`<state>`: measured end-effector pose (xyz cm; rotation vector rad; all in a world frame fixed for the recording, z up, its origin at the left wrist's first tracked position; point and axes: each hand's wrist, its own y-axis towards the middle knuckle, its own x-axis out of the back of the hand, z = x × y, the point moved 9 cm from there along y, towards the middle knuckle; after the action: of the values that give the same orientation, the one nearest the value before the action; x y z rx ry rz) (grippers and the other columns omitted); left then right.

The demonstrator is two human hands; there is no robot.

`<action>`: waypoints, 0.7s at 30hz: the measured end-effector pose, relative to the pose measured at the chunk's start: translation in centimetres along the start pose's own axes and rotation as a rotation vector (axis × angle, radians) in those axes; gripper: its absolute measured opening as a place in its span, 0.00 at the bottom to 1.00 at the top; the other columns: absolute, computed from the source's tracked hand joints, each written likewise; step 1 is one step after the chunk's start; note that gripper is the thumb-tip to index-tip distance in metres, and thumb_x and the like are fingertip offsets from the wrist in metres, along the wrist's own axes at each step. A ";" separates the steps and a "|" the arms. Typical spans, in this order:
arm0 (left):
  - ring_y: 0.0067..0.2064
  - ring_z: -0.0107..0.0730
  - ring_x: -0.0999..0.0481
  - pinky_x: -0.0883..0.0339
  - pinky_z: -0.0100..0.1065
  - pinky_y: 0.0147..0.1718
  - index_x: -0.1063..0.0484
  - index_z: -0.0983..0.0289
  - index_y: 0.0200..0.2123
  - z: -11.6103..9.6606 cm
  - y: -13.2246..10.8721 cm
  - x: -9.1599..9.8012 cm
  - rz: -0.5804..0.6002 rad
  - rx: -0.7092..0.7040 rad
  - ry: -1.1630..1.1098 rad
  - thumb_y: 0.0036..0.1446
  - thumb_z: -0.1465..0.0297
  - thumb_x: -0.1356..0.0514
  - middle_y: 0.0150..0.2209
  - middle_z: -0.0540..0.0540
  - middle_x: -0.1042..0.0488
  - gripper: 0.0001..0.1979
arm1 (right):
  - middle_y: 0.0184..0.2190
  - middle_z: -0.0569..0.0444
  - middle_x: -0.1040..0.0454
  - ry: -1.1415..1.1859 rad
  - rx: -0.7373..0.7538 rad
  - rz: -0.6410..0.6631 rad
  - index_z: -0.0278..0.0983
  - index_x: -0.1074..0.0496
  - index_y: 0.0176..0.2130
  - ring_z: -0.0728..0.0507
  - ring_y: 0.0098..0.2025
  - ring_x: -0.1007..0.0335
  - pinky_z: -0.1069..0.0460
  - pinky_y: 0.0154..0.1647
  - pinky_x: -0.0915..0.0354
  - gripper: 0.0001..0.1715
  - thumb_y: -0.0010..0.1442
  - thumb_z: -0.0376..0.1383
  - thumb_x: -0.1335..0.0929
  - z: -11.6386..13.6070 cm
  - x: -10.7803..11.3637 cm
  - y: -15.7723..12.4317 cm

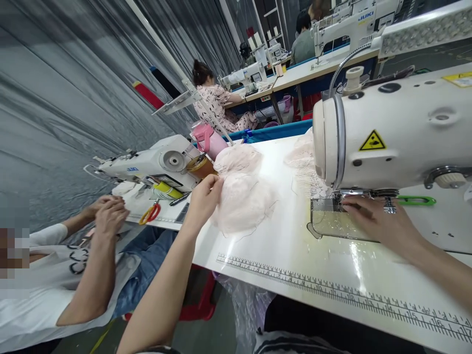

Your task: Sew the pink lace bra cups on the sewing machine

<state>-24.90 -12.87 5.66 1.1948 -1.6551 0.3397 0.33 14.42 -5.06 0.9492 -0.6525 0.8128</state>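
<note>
My left hand [211, 191] pinches the left edge of a pale pink, cup-shaped fabric piece [245, 204] lying on the white sewing table. Thumb and forefinger are closed on that edge. At the sewing machine [391, 132], my right hand [372, 216] reaches in beside the presser foot [341, 194], its fingers bent near the needle plate. Whether those fingers hold anything is hidden. Behind the foot, pale lace fabric [308, 167] spreads over the table. Another pink fabric cup [238, 158] rests beyond the one in my left hand.
A printed ruler [332, 287] runs along the front edge. A green tool [416, 200] lies right of the needle. To the left are a pink bottle [210, 141], an amber jar [202, 167], scissors [150, 214] and a co-worker's hands [110, 214] by another machine [147, 164].
</note>
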 end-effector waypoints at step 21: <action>0.35 0.33 0.25 0.34 0.32 0.34 0.26 0.62 0.33 -4.9 -5.1 -5.8 0.160 -0.209 0.054 0.60 0.67 0.46 0.34 0.53 0.23 0.10 | 0.25 0.57 0.22 -0.063 -0.004 0.049 0.41 0.27 0.41 0.47 0.18 0.39 0.43 0.47 0.43 0.21 0.66 0.45 0.44 0.1 -0.4 -0.1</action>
<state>-18.02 -8.68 1.37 0.8937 -1.6985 0.2875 0.21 14.14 -5.40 0.9612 -0.7346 0.8271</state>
